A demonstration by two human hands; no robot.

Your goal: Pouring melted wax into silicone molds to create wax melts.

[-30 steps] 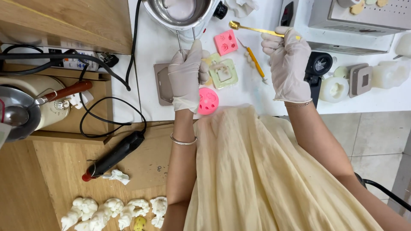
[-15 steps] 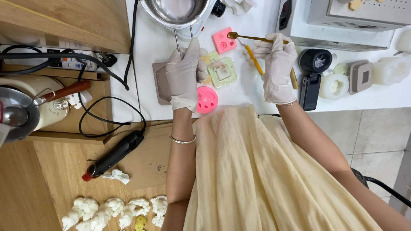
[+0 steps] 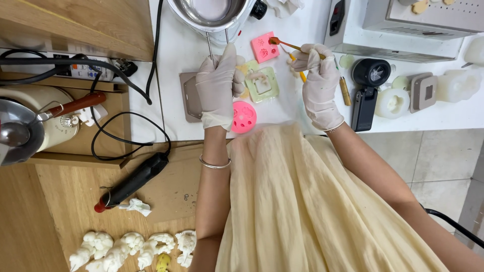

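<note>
Head view, the only one we have. Our right hand (image 3: 318, 83), gloved, is closed around the handle of a gold spoon (image 3: 282, 43). Its bowl carries a red-orange fill and sits right over the square pink mould (image 3: 265, 47) at the back of the white bench (image 3: 176, 50). Our left hand (image 3: 218, 85), also gloved, is curled about the two wire handles of the steel pot (image 3: 209, 12); fingers closed, grip looks firm.

Progress, as judged from what lies here: the spoon is loaded and at the square pink mould, so filling of that mould appears under way, not finished. The green square mould (image 3: 262, 83) shows pale material in its frame. The round pink mould (image 3: 244, 117) near the bench edge looks unfilled, though we cannot be sure. Finished white flower casts (image 3: 126, 247) lie on the wooden surface at lower left.

Room and edges: the spoon's working area is tight, hemmed by the steel pot, the green square mould and an orange-handled tool (image 3: 298, 71). The round pink mould sits at the front edge of the white bench, just above our cream skirt (image 3: 302, 201). A black device (image 3: 367, 90) stands just right of our right hand.
</note>
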